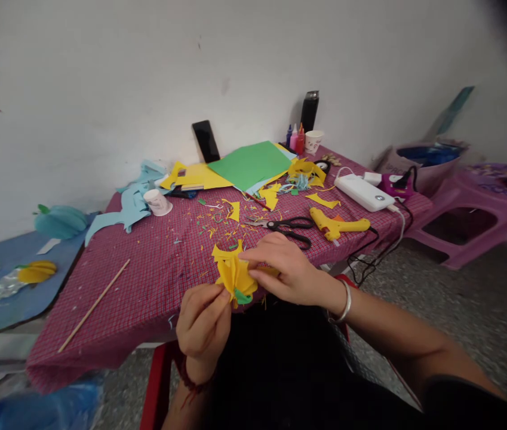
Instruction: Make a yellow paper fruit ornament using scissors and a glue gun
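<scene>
Both my hands hold a folded yellow paper craft piece with a small green bit at its base, just above the near edge of the table. My left hand pinches its lower end from below, fingers closed. My right hand grips its right side, fingers pressed on the yellow paper. A silver bangle circles my right wrist, a red thread my left.
The table has a red checked cloth strewn with paper scraps. On it lie black scissors, a yellow glue gun, a white power bank, green paper sheet, a paper cup, a wooden stick. Purple stool at right.
</scene>
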Tool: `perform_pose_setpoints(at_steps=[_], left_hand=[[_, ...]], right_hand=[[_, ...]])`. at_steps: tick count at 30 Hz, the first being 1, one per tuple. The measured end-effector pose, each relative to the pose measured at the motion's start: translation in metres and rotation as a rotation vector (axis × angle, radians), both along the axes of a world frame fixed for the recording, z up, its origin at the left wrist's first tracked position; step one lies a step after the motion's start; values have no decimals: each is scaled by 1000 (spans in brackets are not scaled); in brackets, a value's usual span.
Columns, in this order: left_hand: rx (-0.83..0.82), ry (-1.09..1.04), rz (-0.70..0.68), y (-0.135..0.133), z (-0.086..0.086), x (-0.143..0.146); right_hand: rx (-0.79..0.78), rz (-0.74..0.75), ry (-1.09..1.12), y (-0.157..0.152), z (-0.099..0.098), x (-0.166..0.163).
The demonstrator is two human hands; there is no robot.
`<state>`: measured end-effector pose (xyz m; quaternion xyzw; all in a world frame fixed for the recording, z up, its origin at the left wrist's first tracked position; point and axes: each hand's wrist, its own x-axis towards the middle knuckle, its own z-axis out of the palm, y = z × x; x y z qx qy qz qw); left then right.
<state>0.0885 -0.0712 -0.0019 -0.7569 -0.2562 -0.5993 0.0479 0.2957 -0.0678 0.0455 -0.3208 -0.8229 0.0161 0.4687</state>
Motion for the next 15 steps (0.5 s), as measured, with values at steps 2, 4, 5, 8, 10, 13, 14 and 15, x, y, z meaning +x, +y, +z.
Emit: perform_pose_setpoints(at_steps=[2,4,5,8,10,13,14,15], left_hand=[[1,1,-6,0,0,0],[-8,5,-11,0,0,1],[-12,6,-12,0,0,1],[-10,11,-11,-1,-1,1],[-5,14,-9,-1,-1,2],[-3,21,-4,-1,-1,2],[-3,22,-4,0,-1,2],[-3,24,-5,0,-2,2]], right_hand=[[-4,-4,-27,1,-2,-1],[9,-12,-36,2,-3,-1],[17,-15,-35,3,-4,-1],[27,-26,-29,3,-4,-1],[20,-30,-38,3,-4,-1],[-14,-35,-47,3,-3,0],[-28,-37,-55,3,-3,0],[-41,-37,-70,3,-3,0]])
